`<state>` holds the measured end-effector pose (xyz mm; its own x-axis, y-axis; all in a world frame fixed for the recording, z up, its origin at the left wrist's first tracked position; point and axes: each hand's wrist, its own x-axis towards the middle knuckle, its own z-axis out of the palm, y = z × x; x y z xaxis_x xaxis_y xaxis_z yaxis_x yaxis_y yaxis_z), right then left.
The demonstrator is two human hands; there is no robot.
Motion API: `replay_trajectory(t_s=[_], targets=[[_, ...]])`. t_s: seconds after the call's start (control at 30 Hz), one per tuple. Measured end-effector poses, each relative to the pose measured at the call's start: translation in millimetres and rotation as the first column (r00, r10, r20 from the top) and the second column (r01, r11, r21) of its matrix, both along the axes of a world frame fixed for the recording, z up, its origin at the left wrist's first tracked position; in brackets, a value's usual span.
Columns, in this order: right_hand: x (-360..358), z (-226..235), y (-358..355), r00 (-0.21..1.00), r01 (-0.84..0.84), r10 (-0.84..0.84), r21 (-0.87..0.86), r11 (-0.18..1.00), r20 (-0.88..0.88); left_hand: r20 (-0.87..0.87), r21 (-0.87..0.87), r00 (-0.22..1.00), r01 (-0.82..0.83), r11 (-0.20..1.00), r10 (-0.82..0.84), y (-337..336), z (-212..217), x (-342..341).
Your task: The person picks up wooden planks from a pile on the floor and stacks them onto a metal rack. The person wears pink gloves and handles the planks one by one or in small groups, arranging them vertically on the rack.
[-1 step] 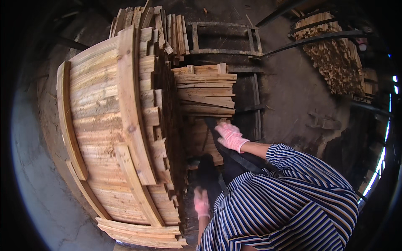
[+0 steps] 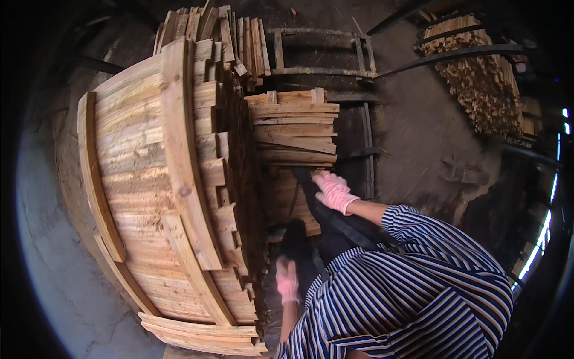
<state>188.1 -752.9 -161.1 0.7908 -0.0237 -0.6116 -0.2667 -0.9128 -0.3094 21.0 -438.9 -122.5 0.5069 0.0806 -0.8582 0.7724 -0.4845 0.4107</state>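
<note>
My left hand point(image 2: 287, 280), in a pink-and-white knit glove, hangs beside my dark trouser leg, near the right side of the big wood stack point(image 2: 140, 161). Its fingers point away from me, loosely extended, and nothing shows in them. Over my other thigh is my right hand point(image 2: 333, 192), gloved alike, its fingers loosely bent and apart with nothing visible in them. Just beyond the right hand lies a smaller pile of boards point(image 2: 296, 128). Long slats point(image 2: 182, 161) lie crosswise on top of the big stack's rough boards, and a few more boards point(image 2: 203, 332) rest at its near end.
Upright boards point(image 2: 251, 48) stand beyond the stack, beside a low metal frame point(image 2: 323, 73). A large pile of wood pieces point(image 2: 478, 84) is at the far right, behind dark bars point(image 2: 454, 57). Pale grey floor point(image 2: 51, 251) borders the stack's left side.
My left hand has shifted slightly away from me along my leg. My right hand has moved a little to the right. The wood looks unmoved apart from a slight shift of the view.
</note>
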Motion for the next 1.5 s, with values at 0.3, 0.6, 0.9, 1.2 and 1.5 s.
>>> replay_trajectory(t_s=[0.3, 0.6, 0.9, 1.2, 1.5], targets=[[35.1, -172.9, -63.7, 0.913, 0.325, -0.282, 0.111, 0.939, -0.294, -0.463, -0.093, 0.647, -0.715, 0.693, 0.606, -110.6, -264.9, 164.3], [124.2, -375.8, 10.4, 0.872, 0.474, -0.359, 0.391, 0.789, -0.334, -0.281, 0.076, 0.785, -0.554, 0.829, 0.551, -51.8, -568.6, 189.0], [146.5, -449.6, 62.7, 0.827, 0.540, -0.364, 0.421, 0.729, -0.429, -0.057, -0.074, 0.609, -0.792, 0.605, 0.791, -41.9, -599.1, 168.9], [150.9, -474.5, 89.8, 0.698, 0.710, -0.684, 0.324, 0.625, -0.212, -0.326, -0.257, 0.555, -0.831, 0.493, 0.765, -105.5, -538.5, 159.1], [87.8, -422.4, -118.4, 0.966, 0.207, -0.133, 0.355, 0.912, -0.222, -0.536, -0.178, 0.292, -0.956, 0.231, 0.792, -158.7, -620.2, 159.4]])
